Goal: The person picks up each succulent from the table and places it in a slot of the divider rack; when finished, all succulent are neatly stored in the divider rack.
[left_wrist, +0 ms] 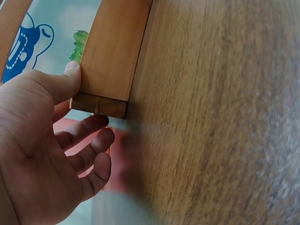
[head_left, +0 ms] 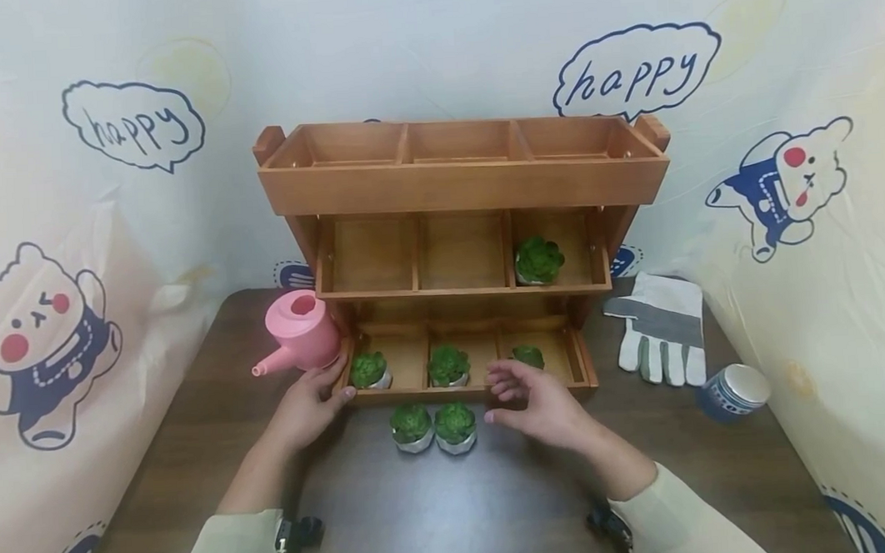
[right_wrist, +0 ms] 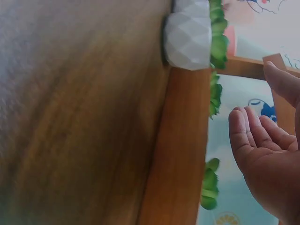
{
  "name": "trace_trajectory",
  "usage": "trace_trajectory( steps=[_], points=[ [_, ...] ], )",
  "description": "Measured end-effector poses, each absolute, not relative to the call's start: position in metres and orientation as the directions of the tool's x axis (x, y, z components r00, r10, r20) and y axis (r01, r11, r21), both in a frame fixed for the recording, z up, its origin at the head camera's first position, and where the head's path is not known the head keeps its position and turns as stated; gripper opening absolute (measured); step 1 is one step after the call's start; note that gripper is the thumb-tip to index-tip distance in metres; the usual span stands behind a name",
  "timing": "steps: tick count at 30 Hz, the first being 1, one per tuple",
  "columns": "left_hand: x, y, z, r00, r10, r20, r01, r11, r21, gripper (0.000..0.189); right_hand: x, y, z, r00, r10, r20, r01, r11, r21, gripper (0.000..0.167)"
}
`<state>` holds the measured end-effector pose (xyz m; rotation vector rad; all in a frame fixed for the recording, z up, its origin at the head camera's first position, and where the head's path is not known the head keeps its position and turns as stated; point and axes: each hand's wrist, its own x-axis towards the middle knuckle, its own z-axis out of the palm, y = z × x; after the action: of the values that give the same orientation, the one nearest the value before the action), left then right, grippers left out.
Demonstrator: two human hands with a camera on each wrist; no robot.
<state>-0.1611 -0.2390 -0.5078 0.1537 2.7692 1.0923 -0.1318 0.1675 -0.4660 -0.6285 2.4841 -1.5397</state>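
Note:
A three-tier wooden planter shelf [head_left: 464,188] stands on the table, each tier split into three compartments. My left hand [head_left: 310,410] grips the left front corner of its bottom tier [left_wrist: 110,51], thumb on the inner side and fingers round the end. My right hand [head_left: 547,409], fingers loosely bent and holding nothing, hovers by the right part of that tier's front edge. It partly hides a potted succulent [head_left: 528,355] in the right compartment. Other succulents sit in the left [head_left: 368,369] and middle [head_left: 448,365] compartments. Two white-potted succulents [head_left: 411,427] [head_left: 455,426] stand before the shelf.
One more succulent [head_left: 538,261] sits in the middle tier's right compartment. A pink watering can [head_left: 306,329] stands left of the shelf. To the right lie grey-white gloves [head_left: 663,327] and a blue-white canister [head_left: 732,392]. A printed cloth [head_left: 431,51] hangs behind.

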Motion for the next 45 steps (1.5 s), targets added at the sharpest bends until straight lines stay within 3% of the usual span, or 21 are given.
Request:
trace_trajectory(
  steps=[19, 27, 38, 45],
  points=[
    [-0.163, -0.239, -0.507, -0.981, 0.143, -0.127, 0.021, 0.743, 0.669, 0.077, -0.132, 0.149, -0.485, -0.839, -0.544, 0.005, -0.252, 0.38, -0.89, 0.075],
    [-0.163, -0.239, -0.508, -0.981, 0.143, -0.133, 0.015, 0.735, 0.678, 0.078, -0.131, 0.142, -0.492, -0.812, -0.583, -0.025, -0.289, 0.439, -0.851, 0.08],
    [-0.161, -0.239, -0.505, -0.981, 0.142, -0.135, 0.014, 0.738, 0.674, 0.078, -0.132, 0.127, -0.5, -0.825, -0.565, -0.032, -0.362, 0.569, -0.738, 0.085],
    [-0.162, -0.238, -0.504, -0.98, 0.139, -0.144, 0.008, 0.746, 0.666, 0.079, -0.135, 0.122, -0.503, -0.825, -0.565, -0.018, -0.388, 0.59, -0.708, 0.078]
  ],
)
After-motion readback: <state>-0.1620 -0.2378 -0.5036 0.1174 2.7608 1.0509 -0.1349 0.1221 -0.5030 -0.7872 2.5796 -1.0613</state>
